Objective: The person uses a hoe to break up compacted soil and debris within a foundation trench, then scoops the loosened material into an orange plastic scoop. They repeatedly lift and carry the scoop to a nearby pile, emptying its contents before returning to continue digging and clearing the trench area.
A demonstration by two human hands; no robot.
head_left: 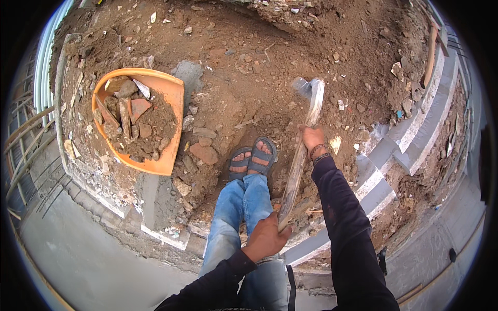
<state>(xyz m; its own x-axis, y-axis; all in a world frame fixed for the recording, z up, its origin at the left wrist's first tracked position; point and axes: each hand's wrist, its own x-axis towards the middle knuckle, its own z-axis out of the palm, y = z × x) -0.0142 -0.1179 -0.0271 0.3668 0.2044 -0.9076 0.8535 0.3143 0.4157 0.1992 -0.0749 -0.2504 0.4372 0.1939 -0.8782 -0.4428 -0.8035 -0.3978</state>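
Note:
My left hand [267,237] is closed round the near end of the wooden handle of a hoe [295,179]. Farther up the same handle, my right hand [312,137] grips it, with dark bracelets at the wrist. The hoe slants away from me, and its metal blade [302,87] is at the far end, just over the brown soil [249,98]; I cannot tell whether it touches. To the left sits an orange plastic scoop-shaped pan [177,124], loaded with soil, stones and broken brick pieces [139,109].
My sandalled feet [262,155] stand on the soil between pan and hoe. Loose stones [204,154] lie beside the pan. Grey concrete blocks [371,176] edge the dirt at right. Smooth grey concrete [98,243] spreads at lower left, near protruding rebar [54,179]. Pale pipes [45,67] stand at far left.

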